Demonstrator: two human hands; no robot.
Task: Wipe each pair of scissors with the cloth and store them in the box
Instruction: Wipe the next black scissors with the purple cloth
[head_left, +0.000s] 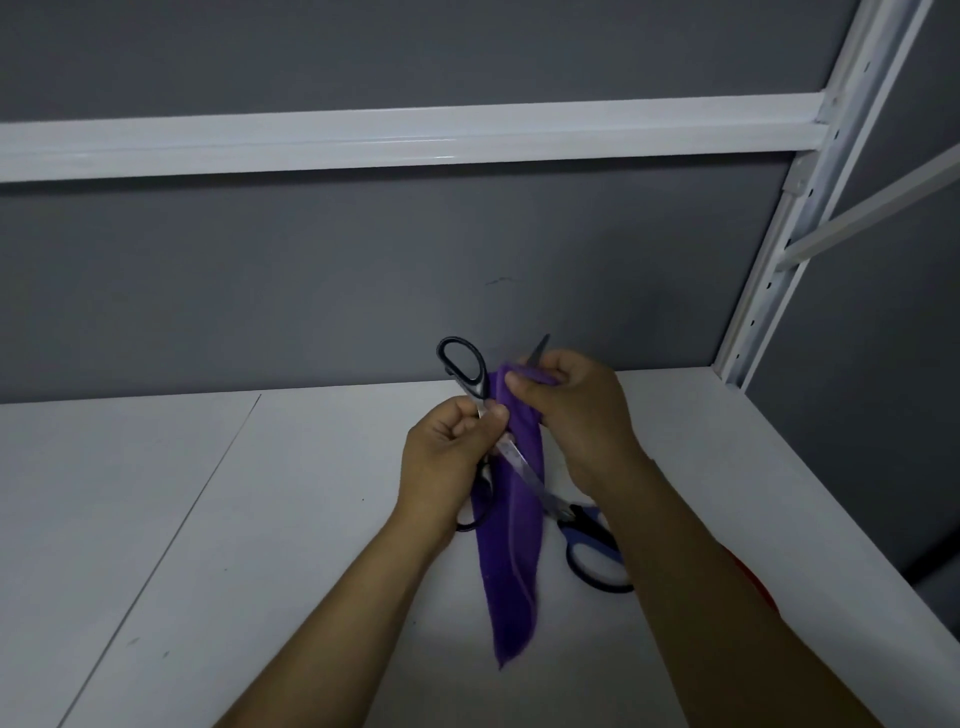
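Left hand (449, 449) pinches the black scissors (477, 384) near the pivot, above the white shelf (208, 519); right hand (569, 410) grips the purple cloth (511, 571) around one blade. Blades splayed, wrapped tip pointing up and away, rightward. Wiping is mid-way, I judge: blue scissors (592, 522) wait on the shelf, and no box shows

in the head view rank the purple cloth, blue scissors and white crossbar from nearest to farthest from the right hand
1. Purple cloth: pinched in the right hand itself.
2. Blue-handled scissors: lying on the shelf, below the wrist.
3. White crossbar: high above, at the back.
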